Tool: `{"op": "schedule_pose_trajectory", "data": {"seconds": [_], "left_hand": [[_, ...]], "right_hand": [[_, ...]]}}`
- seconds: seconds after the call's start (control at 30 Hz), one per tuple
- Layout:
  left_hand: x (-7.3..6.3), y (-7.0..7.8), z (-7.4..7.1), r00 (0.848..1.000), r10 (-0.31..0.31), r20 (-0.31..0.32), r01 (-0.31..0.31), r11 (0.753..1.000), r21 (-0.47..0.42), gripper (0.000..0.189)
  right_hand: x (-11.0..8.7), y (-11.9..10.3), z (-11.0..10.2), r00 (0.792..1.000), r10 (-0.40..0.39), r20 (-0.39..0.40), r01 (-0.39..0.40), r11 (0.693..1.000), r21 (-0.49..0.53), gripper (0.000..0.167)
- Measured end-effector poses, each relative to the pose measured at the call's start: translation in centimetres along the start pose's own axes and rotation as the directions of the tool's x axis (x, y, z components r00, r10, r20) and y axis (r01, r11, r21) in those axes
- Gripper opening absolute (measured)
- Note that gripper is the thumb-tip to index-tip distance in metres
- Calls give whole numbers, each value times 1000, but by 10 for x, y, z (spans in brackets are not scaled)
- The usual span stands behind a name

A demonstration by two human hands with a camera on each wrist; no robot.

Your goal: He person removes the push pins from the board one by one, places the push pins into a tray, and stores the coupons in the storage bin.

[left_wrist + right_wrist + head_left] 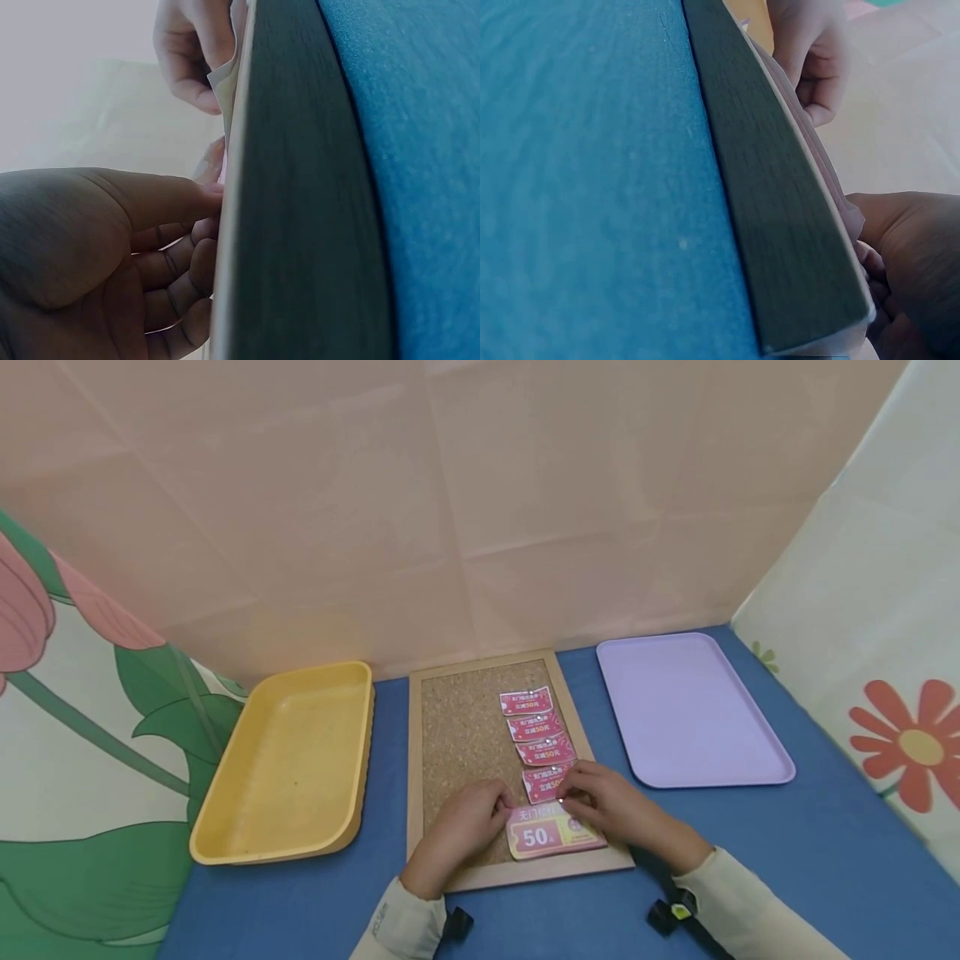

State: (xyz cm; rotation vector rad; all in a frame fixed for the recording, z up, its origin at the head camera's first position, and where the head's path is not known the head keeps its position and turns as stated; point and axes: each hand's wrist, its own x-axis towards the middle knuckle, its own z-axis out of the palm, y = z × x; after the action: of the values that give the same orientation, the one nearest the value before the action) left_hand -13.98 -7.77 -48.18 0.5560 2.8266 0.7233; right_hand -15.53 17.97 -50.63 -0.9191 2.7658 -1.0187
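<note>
A larger pink-and-yellow coupon (536,839) marked 50 lies at the bottom right of a wood-framed cork board (461,727). My left hand (468,822) pinches its upper left corner between thumb and forefinger. At its upper right, my right hand (611,802) holds the coupon's edge, thumb and forefinger close together. Above, several smaller red coupons (536,727) run up the board in an overlapping column, with small shiny pin heads on them. In the left wrist view a corner of paper (225,82) curls up from the board near the right hand.
A deep yellow tray (281,768) stands left of the board, and a flat lilac tray (693,710) lies to its right. Blue cloth (750,852) covers the table. A beige sheet (450,510) hangs behind, with flower-printed sheets at both sides.
</note>
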Motion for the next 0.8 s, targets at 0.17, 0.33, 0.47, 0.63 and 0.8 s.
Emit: {"op": "schedule_pose_trajectory", "data": {"seconds": [0.17, 0.33, 0.47, 0.63, 0.8], "left_hand": [[0, -1, 1, 1000, -6, 5, 6, 1000, -3, 4], [0, -2, 1, 1000, 1, 1, -1, 1000, -4, 4], [0, -1, 0, 1000, 8, -2, -8, 1000, -5, 4], [0, -1, 0, 1000, 0, 6, 0, 1000, -2, 4], [1, -1, 0, 1000, 0, 10, 0, 1000, -3, 4]], "right_hand": [[1, -2, 1, 1000, 18, 4, -18, 1000, -18, 13], [2, -3, 2, 1000, 18, -9, -19, 999, -31, 12], [2, -4, 3, 1000, 5, -24, -6, 1000, -30, 11], [2, -4, 1, 1000, -3, -24, 2, 1000, -22, 11], [1, -4, -1, 1000, 13, -9, -13, 1000, -6, 12]]}}
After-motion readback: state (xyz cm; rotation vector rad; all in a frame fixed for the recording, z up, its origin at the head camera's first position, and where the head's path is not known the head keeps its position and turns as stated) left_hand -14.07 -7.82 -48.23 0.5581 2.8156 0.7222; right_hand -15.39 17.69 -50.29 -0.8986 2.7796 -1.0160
